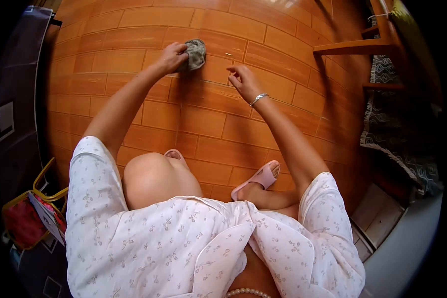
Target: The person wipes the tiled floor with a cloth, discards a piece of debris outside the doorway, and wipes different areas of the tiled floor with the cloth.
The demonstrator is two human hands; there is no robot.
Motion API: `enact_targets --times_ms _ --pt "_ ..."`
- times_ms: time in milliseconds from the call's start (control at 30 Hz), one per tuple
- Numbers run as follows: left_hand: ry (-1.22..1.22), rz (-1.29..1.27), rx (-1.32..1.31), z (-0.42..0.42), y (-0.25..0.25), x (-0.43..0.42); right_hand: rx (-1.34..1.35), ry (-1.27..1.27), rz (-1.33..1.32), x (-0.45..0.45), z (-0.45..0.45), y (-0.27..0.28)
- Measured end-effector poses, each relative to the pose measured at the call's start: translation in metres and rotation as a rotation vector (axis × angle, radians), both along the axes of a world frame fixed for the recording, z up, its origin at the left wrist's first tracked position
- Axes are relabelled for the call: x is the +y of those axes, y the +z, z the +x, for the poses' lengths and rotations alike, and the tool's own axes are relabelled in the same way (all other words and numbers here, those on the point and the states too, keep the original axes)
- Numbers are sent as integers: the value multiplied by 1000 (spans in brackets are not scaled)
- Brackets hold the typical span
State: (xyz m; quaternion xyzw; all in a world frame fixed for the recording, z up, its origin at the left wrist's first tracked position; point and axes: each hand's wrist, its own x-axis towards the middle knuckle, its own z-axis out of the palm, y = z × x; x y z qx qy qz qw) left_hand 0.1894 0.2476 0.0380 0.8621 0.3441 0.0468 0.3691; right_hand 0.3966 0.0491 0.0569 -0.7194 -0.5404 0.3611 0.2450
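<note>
My left hand (173, 57) is closed on one side of a bunched grey cloth (195, 54), which looks rumpled and rounded. Part of the cloth is hidden behind my fingers. A shadow falls on the tiles just below it. To the right, my right hand (244, 82) hovers over the floor with its fingers loosely bent and apart, holding nothing. A silver bracelet (259, 100) circles that wrist. A tiny whitish scrap (228, 53) lies on the tiles between the two hands, slightly beyond them.
Orange-brown tiles (203, 121) cover the floor. A wooden chair (352, 47) stands at the right beside a patterned grey fabric (382, 111). My pink slippers (259, 180) are below my hands. At left are a dark cover (22, 84) and a red, yellow-edged basket (22, 223).
</note>
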Motion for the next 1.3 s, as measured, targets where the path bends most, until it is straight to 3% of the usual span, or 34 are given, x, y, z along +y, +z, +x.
enact_targets --times_ms 33,67,133,167,200,233,267,300,433,500,533,600,733,767,800,867,1033,1133,1200,1233,1300 --pt "95 -235 -180 -1 22 5 3 -30 86 7 0 11" --pt "129 -507 -68 -6 44 13 7 -62 175 15 -1 19" --pt "69 -589 -369 -18 65 14 -64 -40 318 40 -9 25" --pt "74 -590 -368 -22 74 14 -133 -24 460 51 -17 25" --pt "124 -742 -494 -23 88 11 -131 -20 460 58 -25 24" --pt "173 -888 -625 -25 97 8 6 -22 415 67 -32 24" --pt "175 -880 -633 -28 104 4 140 -22 369 78 -34 27" --pt "185 -945 -698 -30 112 0 502 15 185 90 -36 29" --pt "299 -1044 -804 -49 125 -11 706 -69 282 92 -43 41" --pt "379 -1110 -818 -62 119 -16 1039 -208 -38 89 -44 53" --pt "388 -1109 -819 -67 115 -20 1042 -203 -45 87 -51 57" --pt "398 -1180 -865 -73 111 -27 783 -20 -36 81 -69 64" --pt "372 -1143 -871 -76 111 -32 742 108 -129 86 -81 60" --pt "355 -1103 -847 -78 114 -29 822 122 -75 89 -83 56" --pt "336 -1063 -821 -80 116 -27 601 133 100 93 -83 43" --pt "349 -1005 -793 -88 116 -22 784 189 12 89 -77 65" --pt "373 -745 -624 -116 113 -25 794 121 109 80 -68 79" --pt "381 -730 -585 -127 108 -34 697 85 228 75 -66 80" --pt "386 -717 -567 -134 103 -36 309 263 245 74 -57 78" --pt "390 -699 -546 -137 101 -37 256 285 111 73 -55 81" --pt "395 -741 -585 -139 97 -36 192 268 134 72 -56 75"
